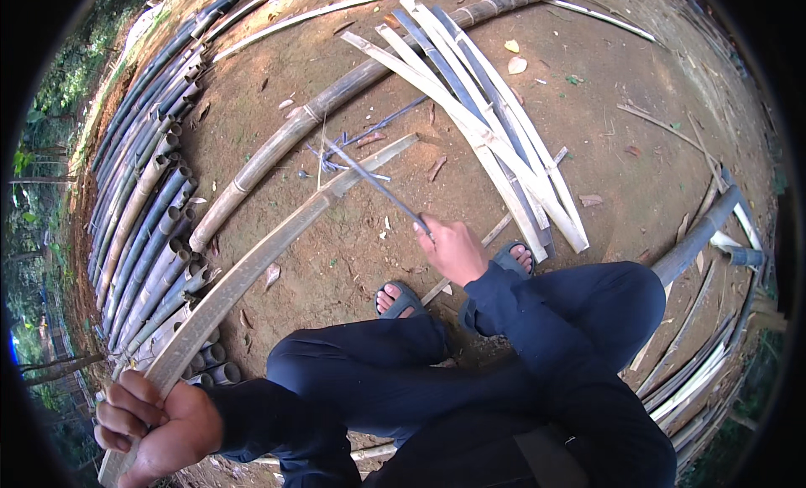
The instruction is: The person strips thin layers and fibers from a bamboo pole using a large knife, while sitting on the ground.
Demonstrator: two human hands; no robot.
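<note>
At the lower left, my left hand [159, 425] is closed round the near end of a long split bamboo slat [260, 257]. The slat slants up and away to the right, with a notch near its far end. My right hand [453, 249], in the middle, grips a long thin dark tool [386, 190], which looks like a blade seen edge-on. It points up and left, across the slat's far part; I cannot tell if they touch. Thin bluish bamboo strips [336, 156] lie on the ground by the tool's far end.
A bamboo pole [277, 144] lies beyond the slat on brown soil. Split bamboo slats [495, 127] are piled ahead, right of centre. Cut bamboo poles [151, 202] are stacked at left. More bamboo [701, 232] lies at right. My sandalled feet [399, 301] are below the tool.
</note>
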